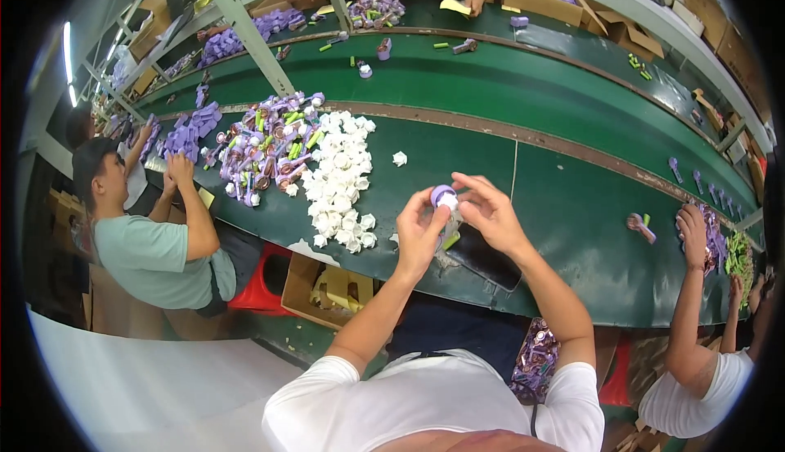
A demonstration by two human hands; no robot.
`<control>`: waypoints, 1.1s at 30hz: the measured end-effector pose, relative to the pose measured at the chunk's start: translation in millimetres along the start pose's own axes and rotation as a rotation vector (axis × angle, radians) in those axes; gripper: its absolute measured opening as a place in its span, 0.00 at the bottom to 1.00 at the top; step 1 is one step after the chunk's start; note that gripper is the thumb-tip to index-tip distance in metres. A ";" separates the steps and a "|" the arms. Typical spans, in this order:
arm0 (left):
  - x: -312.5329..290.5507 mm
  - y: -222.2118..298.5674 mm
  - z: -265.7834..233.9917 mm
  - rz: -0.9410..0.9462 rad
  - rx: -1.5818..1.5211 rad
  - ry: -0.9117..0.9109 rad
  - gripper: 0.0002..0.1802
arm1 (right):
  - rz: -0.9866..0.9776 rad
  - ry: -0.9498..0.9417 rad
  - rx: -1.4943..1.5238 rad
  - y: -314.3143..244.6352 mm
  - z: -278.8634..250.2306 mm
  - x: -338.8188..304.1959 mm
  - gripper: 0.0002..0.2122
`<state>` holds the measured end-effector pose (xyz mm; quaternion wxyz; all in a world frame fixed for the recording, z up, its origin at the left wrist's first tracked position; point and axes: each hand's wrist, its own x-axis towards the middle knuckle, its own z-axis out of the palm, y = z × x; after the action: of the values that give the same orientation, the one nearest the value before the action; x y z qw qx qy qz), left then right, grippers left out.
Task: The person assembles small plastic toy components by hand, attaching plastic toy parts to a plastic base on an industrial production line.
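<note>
Green table spans mid-frame. At centre, the left hand grips a purple piece; the right hand touches its white insert, grip unclear.

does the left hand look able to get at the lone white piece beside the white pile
Probably yes: nothing stands between the left hand and the lone white piece on the green table, though that hand is busy with the purple piece.

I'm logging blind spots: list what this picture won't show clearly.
In the head view:
Purple piece: underside, hidden by the left hand.
Black flat object: far edge, partly covered by the right hand.
Co-worker at right: cut off by fisheye rim.
Mixed pile: pieces too small and jumbled to count.
</note>
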<state>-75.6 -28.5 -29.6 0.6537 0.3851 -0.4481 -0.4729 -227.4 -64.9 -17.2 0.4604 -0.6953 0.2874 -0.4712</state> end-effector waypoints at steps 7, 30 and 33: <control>-22.7 0.5 0.7 0.165 0.138 -0.001 0.16 | 0.141 0.093 0.394 0.7 26.9 -21.1 0.15; -20.9 -48.6 33.3 -0.129 -0.060 0.126 0.25 | -0.113 0.014 -0.949 -9.9 14.0 -21.2 0.27; -14.9 -41.9 4.7 -0.090 -0.118 0.261 0.22 | -0.023 -0.273 -0.596 -26.3 14.3 -4.0 0.25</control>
<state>-93.8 -25.3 -70.4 0.7060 0.4239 -0.3132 -0.4730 -216.8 -45.5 3.2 0.2657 -0.8594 0.3403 -0.2741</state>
